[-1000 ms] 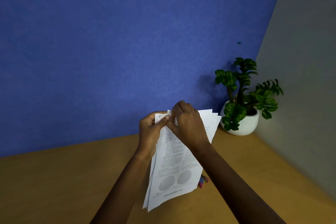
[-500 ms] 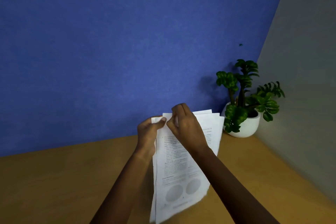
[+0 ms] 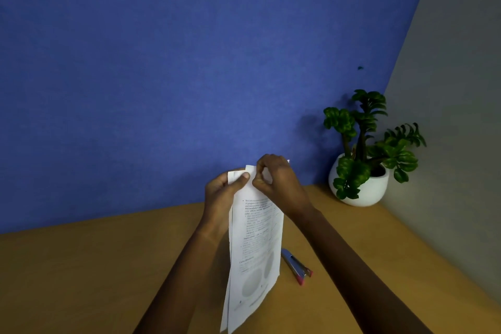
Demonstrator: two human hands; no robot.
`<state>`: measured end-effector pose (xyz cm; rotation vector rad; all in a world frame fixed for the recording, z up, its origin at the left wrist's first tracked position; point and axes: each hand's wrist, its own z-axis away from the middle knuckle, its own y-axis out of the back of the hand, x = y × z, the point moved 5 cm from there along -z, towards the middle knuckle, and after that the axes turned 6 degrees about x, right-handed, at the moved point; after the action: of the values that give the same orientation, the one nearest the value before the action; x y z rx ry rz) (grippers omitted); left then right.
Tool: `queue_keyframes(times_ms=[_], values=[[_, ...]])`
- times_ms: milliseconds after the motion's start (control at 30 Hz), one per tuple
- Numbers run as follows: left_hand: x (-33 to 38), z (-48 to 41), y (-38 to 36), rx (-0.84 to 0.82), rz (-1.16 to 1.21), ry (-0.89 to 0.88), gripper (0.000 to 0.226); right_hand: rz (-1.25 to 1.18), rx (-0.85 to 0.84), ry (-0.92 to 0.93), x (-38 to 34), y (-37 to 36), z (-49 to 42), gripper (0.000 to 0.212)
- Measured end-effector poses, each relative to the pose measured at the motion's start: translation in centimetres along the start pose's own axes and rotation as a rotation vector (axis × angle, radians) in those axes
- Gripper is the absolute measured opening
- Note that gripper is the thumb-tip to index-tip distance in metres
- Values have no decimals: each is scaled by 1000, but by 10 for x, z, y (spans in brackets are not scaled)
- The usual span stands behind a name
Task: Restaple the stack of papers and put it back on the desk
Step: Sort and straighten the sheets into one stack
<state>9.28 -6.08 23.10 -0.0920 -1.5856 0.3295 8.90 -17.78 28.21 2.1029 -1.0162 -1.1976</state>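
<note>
Papers (image 3: pixel 254 247), a printed stack, hang upright above the table (image 3: pixel 81 279), held at the top edge by both hands. Left hand (image 3: pixel 221 192) pinches the top left corner, thumb on the front sheet. Right hand (image 3: pixel 279 182) has its fingers curled on the top edge just beside it. Near the stack's right side, a stapler (image 3: pixel 296 266) lies on the table. A potted plant (image 3: pixel 363 152) stands in the far right corner.

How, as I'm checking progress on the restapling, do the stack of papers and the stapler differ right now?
The stack of papers is held nearly upright, gripped at its top by the left hand and right hand; the stapler lies flat on the desk, untouched. The papers are white with print; the stapler is silvery with a pink end. The papers look far longer than the stapler.
</note>
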Motion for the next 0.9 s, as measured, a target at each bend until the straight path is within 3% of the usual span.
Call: queue_keyframes(times_ms=[367, 533, 700, 800, 900], values=[[-41, 9, 12, -266, -169, 7, 23, -12, 111, 25, 5, 0, -9, 17], [-55, -8, 28, -98, -140, 26, 19, -105, 201, -8, 11, 1, -8, 14], [-92, -37, 57, 99, -101, 182, 29, -132, 221, -96, 32, -2, -2, 4], [-119, -52, 88, 313, -218, 260, 31, -148, 183, -144, 47, -12, 3, 5], [-140, -58, 111, 351, -428, 304, 32, -147, 130, -241, 68, -28, 10, 17]])
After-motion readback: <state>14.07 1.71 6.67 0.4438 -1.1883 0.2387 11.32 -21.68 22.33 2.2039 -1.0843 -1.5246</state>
